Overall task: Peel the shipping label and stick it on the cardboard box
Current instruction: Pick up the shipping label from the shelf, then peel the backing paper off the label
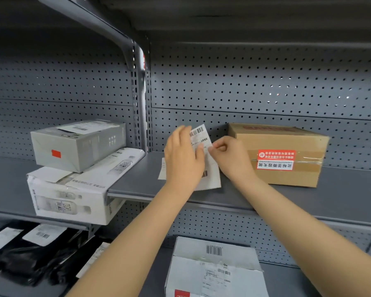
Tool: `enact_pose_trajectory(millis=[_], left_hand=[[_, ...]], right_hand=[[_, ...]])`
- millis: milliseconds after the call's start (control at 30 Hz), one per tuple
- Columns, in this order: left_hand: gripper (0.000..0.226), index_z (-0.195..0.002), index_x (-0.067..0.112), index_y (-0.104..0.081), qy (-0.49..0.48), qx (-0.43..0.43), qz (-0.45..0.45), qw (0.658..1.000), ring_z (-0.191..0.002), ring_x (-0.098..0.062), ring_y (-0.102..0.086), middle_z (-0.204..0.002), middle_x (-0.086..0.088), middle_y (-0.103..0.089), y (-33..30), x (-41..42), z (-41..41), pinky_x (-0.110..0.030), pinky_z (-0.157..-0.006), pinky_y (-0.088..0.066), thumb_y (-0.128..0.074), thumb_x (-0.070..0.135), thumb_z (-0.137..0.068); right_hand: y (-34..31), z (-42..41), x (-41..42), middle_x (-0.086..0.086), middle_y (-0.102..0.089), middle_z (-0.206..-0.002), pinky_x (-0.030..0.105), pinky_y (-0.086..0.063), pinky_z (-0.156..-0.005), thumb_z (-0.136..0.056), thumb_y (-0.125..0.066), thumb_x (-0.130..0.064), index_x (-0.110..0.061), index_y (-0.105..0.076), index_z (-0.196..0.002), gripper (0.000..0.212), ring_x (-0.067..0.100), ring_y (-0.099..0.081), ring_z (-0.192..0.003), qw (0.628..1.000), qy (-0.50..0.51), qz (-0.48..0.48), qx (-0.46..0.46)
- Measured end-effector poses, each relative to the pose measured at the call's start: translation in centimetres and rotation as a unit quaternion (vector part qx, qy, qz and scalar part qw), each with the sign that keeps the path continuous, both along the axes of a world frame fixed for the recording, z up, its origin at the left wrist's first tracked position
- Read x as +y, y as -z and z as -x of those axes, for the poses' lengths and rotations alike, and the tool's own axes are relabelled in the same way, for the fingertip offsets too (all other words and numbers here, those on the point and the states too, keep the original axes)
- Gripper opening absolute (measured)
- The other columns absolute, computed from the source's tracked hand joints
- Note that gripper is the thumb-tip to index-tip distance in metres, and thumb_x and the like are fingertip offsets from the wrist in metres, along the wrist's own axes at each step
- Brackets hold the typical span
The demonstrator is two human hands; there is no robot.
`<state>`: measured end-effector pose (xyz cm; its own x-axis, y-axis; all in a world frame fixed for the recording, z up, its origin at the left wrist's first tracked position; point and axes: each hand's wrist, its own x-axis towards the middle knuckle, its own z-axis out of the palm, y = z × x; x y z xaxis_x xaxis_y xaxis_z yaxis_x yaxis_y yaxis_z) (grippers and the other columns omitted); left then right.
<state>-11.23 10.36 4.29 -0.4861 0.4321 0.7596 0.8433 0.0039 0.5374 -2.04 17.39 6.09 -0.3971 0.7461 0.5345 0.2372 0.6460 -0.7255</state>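
Observation:
A white shipping label [199, 135] with barcodes is lifted above the grey shelf [341, 196], its top end tilted up toward the pegboard. My left hand [183, 159] lies across the sheet, thumb pressing its front. My right hand [229, 156] pinches the label's right edge between thumb and forefinger. The lower part of the sheet [211, 179] rests on the shelf. The brown cardboard box [287, 151], taped shut with red and white stickers on its front, stands just right of my right hand.
On the left a grey box [77, 144] is stacked on a white carton [73, 189]. The lower shelf holds a white labelled carton [214, 269] and black mailer bags [30, 260]. A perforated grey back panel [266, 88] closes the shelf behind.

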Motion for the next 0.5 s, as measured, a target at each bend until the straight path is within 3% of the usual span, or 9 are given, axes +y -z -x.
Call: enact_pose_trajectory(millis=[133,267,367,500], left_hand=[[0.04,-0.134,0.015,-0.039,0.073,-0.021,-0.047,0.996,-0.132,-0.018,-0.035,-0.137,0.0,-0.048,-2.0,-2.3,-4.2,-0.048,-0.115,-0.018,-0.04,0.022,-0.095],[0.02,-0.108,0.021,-0.053,0.098,-0.025,-0.018,0.995,-0.118,-0.014,-0.046,-0.11,0.009,-0.06,-2.1,-4.2,-8.5,-0.051,-0.116,-0.003,-0.04,0.029,-0.096],[0.014,-0.086,0.027,-0.051,0.134,-0.035,-0.004,0.99,-0.105,-0.011,-0.048,-0.089,0.019,-0.058,-1.8,-6.0,-11.9,-0.052,-0.116,-0.002,-0.044,0.035,-0.095],[0.014,-0.077,0.036,-0.05,0.162,0.028,0.003,0.986,-0.094,-0.001,-0.043,-0.078,0.031,-0.051,-1.3,-8.6,-15.0,-0.051,-0.115,-0.006,-0.047,0.043,-0.088]], right_hand=[[0.4,-6.0,-3.8,-0.007,-0.062,-0.073,0.02,-0.045,-0.064,-0.086,-0.064,-0.018,-0.013,-0.064,-0.083,0.005,0.008,-0.056,-0.067,0.999,-0.023,-0.006,0.047],[1.2,-11.4,-6.6,-0.005,-0.066,-0.079,0.03,-0.052,-0.072,-0.086,-0.064,-0.019,-0.016,-0.063,-0.082,0.005,0.017,-0.062,-0.074,0.997,-0.032,0.013,0.071],[1.7,-15.3,-8.5,-0.001,-0.069,-0.082,0.032,-0.053,-0.072,-0.084,-0.066,-0.018,-0.02,-0.063,-0.077,0.008,0.02,-0.066,-0.078,0.995,-0.032,0.03,0.086],[2.2,-20.6,-11.0,0.003,-0.071,-0.082,0.026,-0.054,-0.071,-0.079,-0.07,-0.017,-0.017,-0.065,-0.077,0.006,0.023,-0.066,-0.078,0.988,-0.087,0.088,0.087]])
